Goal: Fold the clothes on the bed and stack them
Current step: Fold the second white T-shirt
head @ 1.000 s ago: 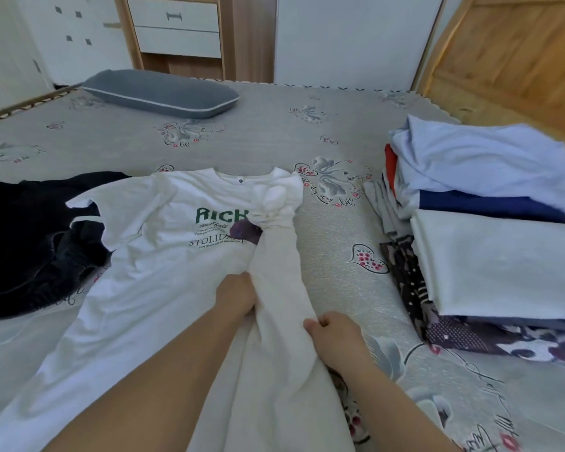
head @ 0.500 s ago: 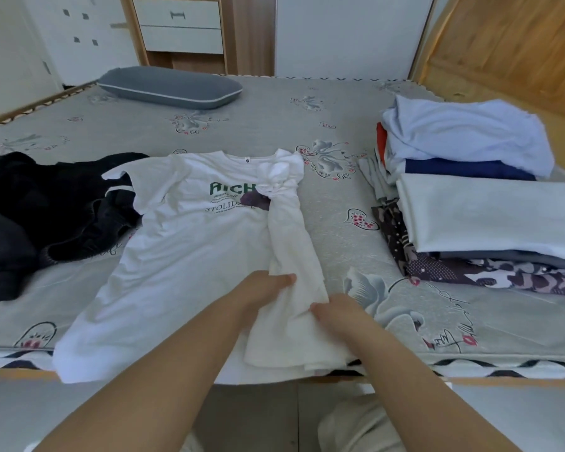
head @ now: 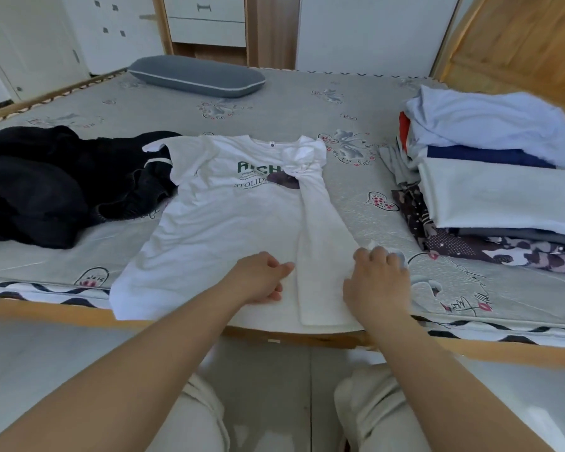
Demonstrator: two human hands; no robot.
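A white T-shirt [head: 222, 223] with green lettering lies flat on the bed [head: 291, 106], its hem at the near edge. Its right side is folded inward as a long strip [head: 323, 243]. My left hand [head: 261, 282] rests on the shirt just left of that strip, fingers loosely curled. On the strip's right edge lies my right hand [head: 377, 282], and a bit of white cloth shows at its fingertips. A stack of folded clothes [head: 503, 194] sits at the right. Unfolded black clothes [head: 56, 184] lie in a heap at the left.
A grey pillow [head: 196, 75] lies at the far side of the bed. The wooden bed frame [head: 46, 309] runs along the near edge. Behind stand a drawer unit [head: 206, 24] and a wooden panel [head: 519, 40] at the right.
Both hands slid down the folded strip toward the hem and then spread apart, the right hand moving out to the strip's right edge. The camera pulled back from the bed.
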